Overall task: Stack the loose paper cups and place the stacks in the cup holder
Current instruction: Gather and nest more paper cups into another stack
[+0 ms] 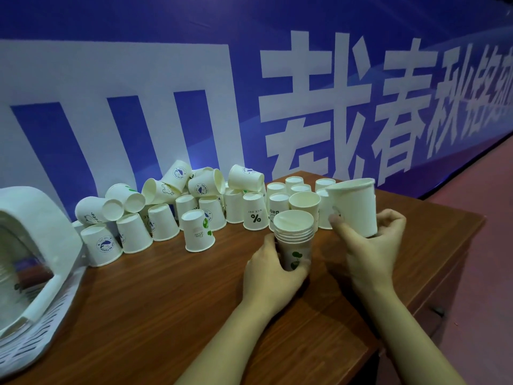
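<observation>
While wrapped around the lower wall of the stack of nested cups (pixel 294 237), left hand (pixel 266 270) gripping it upright on the wooden table (pixel 166 301), rims up, green leaf print showing between the fingers. Just right of the stack, right hand (pixel 369 245) curled round a single paper cup (pixel 354 207), thumb and fingers pinching near its base, cup tipped with the rim raised toward the far left, above and right of the stack's open mouth, not touching it. Behind both hands, toward the far edge, loose paper cups (pixel 177 209) crowded in a long cluster against the blue banner (pixel 305 65) with large white characters: most standing upside down on their rims, several lying on their sides atop the heap at the far left and middle, one upright just behind the stack. Among them, an inverted cup with a percent sign (pixel 255 215) just left of the stack, and another inverted cup with green print (pixel 198 230) standing nearer, apart from the heap. At the far left edge of the table, white cup holder (pixel 36 237) with a perforated base, only partly in view, what may be cups inside it too blurred to make out. Beyond the table on the right, reddish floor (pixel 485 218).
</observation>
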Action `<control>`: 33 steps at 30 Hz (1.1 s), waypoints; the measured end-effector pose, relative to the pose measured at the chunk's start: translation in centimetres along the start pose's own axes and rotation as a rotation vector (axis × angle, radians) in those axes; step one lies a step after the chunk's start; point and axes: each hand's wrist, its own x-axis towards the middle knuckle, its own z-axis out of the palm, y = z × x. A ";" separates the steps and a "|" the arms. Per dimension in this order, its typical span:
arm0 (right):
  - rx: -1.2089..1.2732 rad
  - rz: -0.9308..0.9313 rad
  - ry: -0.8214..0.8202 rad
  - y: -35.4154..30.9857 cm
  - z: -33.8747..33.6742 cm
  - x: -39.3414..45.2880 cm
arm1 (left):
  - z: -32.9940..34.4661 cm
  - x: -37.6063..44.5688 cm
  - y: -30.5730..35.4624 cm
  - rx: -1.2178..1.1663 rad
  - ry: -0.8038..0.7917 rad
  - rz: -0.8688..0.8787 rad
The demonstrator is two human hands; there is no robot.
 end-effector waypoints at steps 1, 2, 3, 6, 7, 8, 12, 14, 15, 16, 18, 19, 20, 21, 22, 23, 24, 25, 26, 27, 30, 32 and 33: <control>0.019 -0.002 -0.018 0.0 0.1 0.0 | 0.0 0.0 0.1 -0.018 -0.024 0.015; 0.015 -0.016 -0.033 0.1 0.3 -0.1 | 0.1 -0.1 0.2 -0.040 -0.052 0.033; 0.009 -0.030 -0.050 0.0 0.4 -0.2 | 0.2 -0.1 0.2 -0.060 -0.083 0.051; -0.019 -0.074 -0.091 0.0 0.5 -0.1 | 0.3 -0.4 0.5 -0.079 -0.128 0.084; 0.021 -0.069 -0.101 -0.1 0.5 -0.1 | 0.3 -0.4 0.4 -0.083 -0.126 0.089; 0.081 -0.056 -0.121 -0.3 0.5 -0.1 | 0.3 -0.4 0.4 -0.092 -0.126 0.091; 0.104 -0.076 -0.139 -0.2 0.7 -0.4 | 0.2 -0.4 0.6 -0.099 -0.168 0.108; 0.028 -0.073 -0.162 0.0 1.1 -0.5 | 0.2 -0.4 0.6 -0.091 -0.168 0.135; -0.042 -0.083 -0.176 0.1 1.2 -0.5 | 0.2 -0.4 0.6 -0.100 -0.167 0.136; -0.125 -0.113 -0.198 0.3 1.3 -0.5 | 0.2 -0.4 0.6 -0.113 -0.170 0.130; -0.263 -0.188 -0.233 0.8 1.3 -0.3 | 0.2 -0.4 0.6 -0.134 -0.180 0.119; -0.297 -0.203 -0.234 0.8 1.3 -0.3 | 0.2 -0.4 0.6 -0.137 -0.184 0.118; -0.309 -0.200 -0.234 0.9 1.3 -0.3 | 0.2 -0.4 0.7 -0.135 -0.187 0.118; -0.307 -0.190 -0.244 1.0 1.3 -0.3 | 0.1 -0.5 0.7 -0.130 -0.186 0.117; -0.297 -0.178 -0.259 1.1 1.2 -0.3 | 0.2 -0.5 0.8 -0.124 -0.184 0.117; -0.278 -0.168 -0.276 1.4 1.1 -0.3 | 0.2 -0.5 0.9 -0.113 -0.179 0.118; -0.251 -0.161 -0.289 1.6 1.0 -0.3 | 0.2 -0.6 0.9 -0.091 -0.167 0.121; -0.223 -0.155 -0.298 1.7 1.0 -0.3 | 0.2 -0.6 1.0 -0.057 -0.152 0.126; -0.201 -0.153 -0.307 1.7 1.0 -0.3 | 0.2 -0.6 1.1 -0.019 -0.137 0.131; -0.185 -0.157 -0.318 1.7 1.0 -0.4 | 0.2 -0.6 1.1 0.014 -0.128 0.135; -0.211 -0.192 -0.353 1.7 1.1 -0.6 | 0.3 -0.7 1.2 0.036 -0.126 0.120; -0.290 -0.196 -0.359 1.8 1.3 -0.7 | 0.2 -0.7 1.2 0.007 -0.122 0.096; -0.316 -0.189 -0.345 1.8 1.3 -0.7 | 0.2 -0.6 1.2 0.003 -0.114 0.082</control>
